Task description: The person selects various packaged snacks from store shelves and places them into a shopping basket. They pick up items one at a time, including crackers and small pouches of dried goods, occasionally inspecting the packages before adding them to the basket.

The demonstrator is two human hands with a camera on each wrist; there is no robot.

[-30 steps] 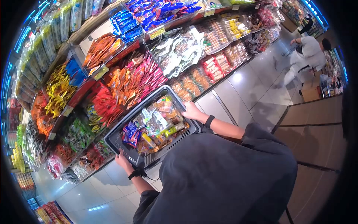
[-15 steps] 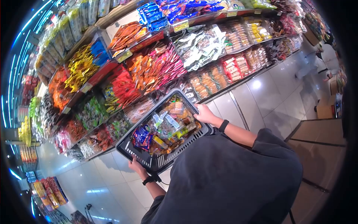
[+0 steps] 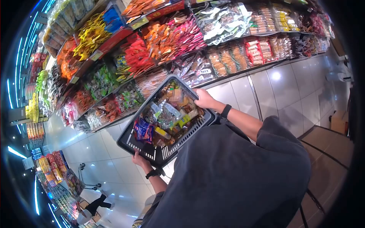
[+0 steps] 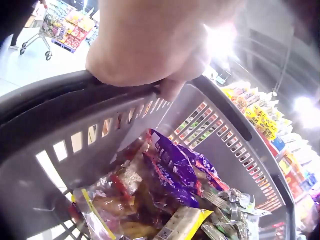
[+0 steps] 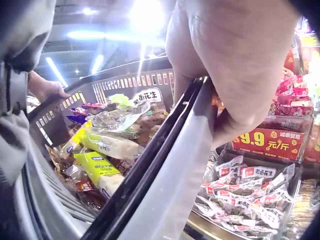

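A grey shopping basket (image 3: 142,147) is held in front of the body, tilted in the head view. My left hand (image 3: 141,161) grips its near-left end; in the left wrist view that hand (image 4: 150,45) curls over the rim. At the opposite end my right hand (image 3: 207,100) grips the rim, with the thumb and fingers on either side of it in the right wrist view. Inside lie purple snack packets (image 3: 143,130), clear packets with white labels (image 3: 167,114) and yellow-green wrapped packets (image 5: 100,172). The basket's base is partly hidden beneath them.
Tiered snack shelves (image 3: 173,36) curve along the far side, with bins of white-labelled packets (image 5: 245,190) beside the basket. Pale floor tiles (image 3: 106,167) run below. At the lower left are a shopping cart (image 4: 42,32), stacked goods (image 3: 49,167) and a walking person (image 3: 93,209).
The shelves have shifted upward and rightward in the head view. A person and a cart have come in at lower left, while the person at right has mostly left view. Both hands keep their grip.
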